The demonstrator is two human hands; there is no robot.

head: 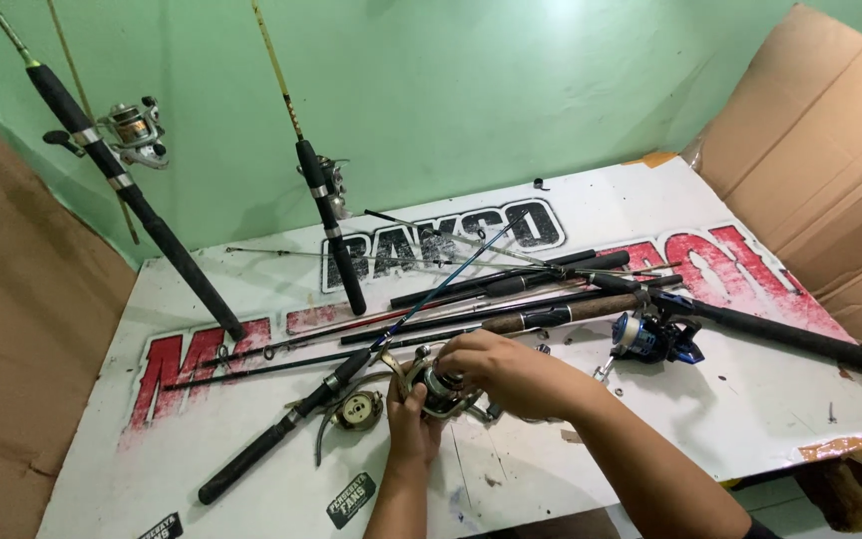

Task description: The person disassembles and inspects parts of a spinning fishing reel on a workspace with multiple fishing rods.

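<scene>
You grip a silver spinning reel (441,387) at the white board's (770,399) near edge: your left hand (413,424) clasps it from below, your right hand (506,374) pinches its top. A blue reel (650,337) lies at two o'clock, loose rods (511,289) at twelve.

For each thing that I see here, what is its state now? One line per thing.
Spinning reel: held in both hands over the white board.
Left hand: grips the reel from below.
Right hand: closed over the reel's top.
Blue reel: mounted on a rod, lying flat.
Two rods: leaning upright against the green wall, reels attached.
Loose rods: lying crossed in a pile.
</scene>
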